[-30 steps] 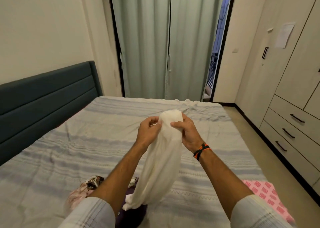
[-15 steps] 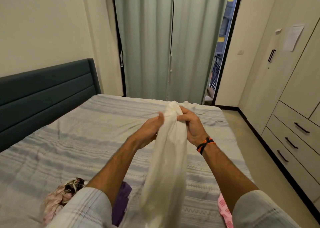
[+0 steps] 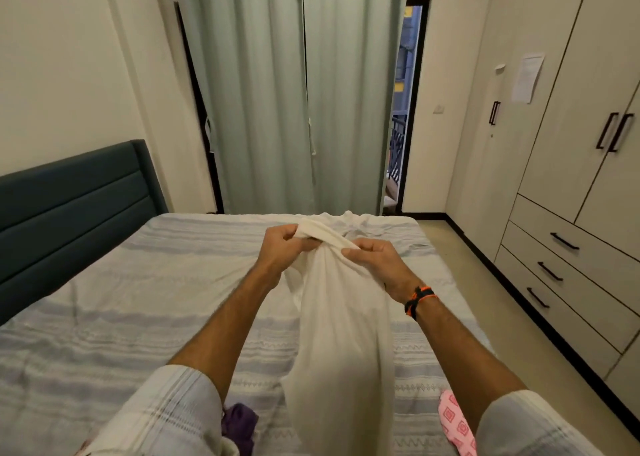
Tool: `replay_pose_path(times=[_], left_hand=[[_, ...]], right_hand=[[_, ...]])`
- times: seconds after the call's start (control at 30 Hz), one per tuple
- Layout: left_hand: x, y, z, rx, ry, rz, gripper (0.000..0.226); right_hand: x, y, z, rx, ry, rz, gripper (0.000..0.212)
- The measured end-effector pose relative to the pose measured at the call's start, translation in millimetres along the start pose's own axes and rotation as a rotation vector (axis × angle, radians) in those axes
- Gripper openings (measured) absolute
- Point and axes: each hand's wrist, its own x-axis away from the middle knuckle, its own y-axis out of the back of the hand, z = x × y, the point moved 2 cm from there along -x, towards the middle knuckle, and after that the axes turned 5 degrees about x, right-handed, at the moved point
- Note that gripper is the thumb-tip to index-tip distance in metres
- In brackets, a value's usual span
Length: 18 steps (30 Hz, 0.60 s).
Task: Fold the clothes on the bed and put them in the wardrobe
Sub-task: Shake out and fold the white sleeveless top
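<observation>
Left hand (image 3: 282, 246): I see it raised over the bed, fingers (image 3: 304, 244) curled and pinching the top edge of the cloth, thumb on top.
Right hand (image 3: 375, 258): level with the left and just beside it, fingers pinching the same top edge from the other side; a black and orange band (image 3: 419, 300) sits on that wrist.
Cloth (image 3: 343, 345): white, held up in the air between both hands, bunched at the top where I grip it and hanging down in a long loose drape toward me. Its lower end runs out of the bottom of the view, so I cannot tell whether it touches the bed.
Bed (image 3: 138, 317): under my arms, covered in a pale blue and white striped sheet, with a dark teal headboard (image 3: 69, 206) on the left.
Purple garment (image 3: 240, 424): crumpled on the bed near the bottom edge, just beside my left sleeve (image 3: 162, 417) and left of the hanging cloth.
Pink garment (image 3: 455, 422): patterned, lying at the bed's right edge near my right sleeve (image 3: 519, 428).
Wardrobe (image 3: 571, 137): along the right wall, well apart from the cloth, doors closed, black handles, drawers (image 3: 568, 268) below, a sheet of paper (image 3: 527, 76) stuck on one door.
Curtains (image 3: 298, 102): pale green, drawn across the far wall behind the bed, with a dark doorway gap (image 3: 405, 109) showing at their right.
</observation>
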Motion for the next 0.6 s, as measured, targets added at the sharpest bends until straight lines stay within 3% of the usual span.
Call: replay_pose_path(times=[0.13,0.3,0.43,0.5,0.6], left_hand=[[-11.1,1.0,0.7,-0.124,-0.133,-0.06,0.044],[-16.7,-0.4,-0.2,-0.471,-0.325,-0.116,0.046],[-29.6,19.1,16.7,-0.642,-0.251,0.0,0.047],[-31.6,26.7,30.2,-0.685,-0.184,0.034,0.036],[-27.8,27.1,36.5,-0.542,-0.141,-0.063,0.028]], right_hand=[[-0.6,-12.2,-2.8,0.109,0.002,-0.032,0.035],[-17.8,-27.4,7.4,0.28,0.154,-0.18,0.026],[-26.5,-21.4,9.4,0.174,0.222,-0.261,0.008],[-25.6,-17.6,8.6,0.091,0.225,-0.289,0.009],[-22.5,-14.5,2.8,0.096,0.159,-0.238,0.02]])
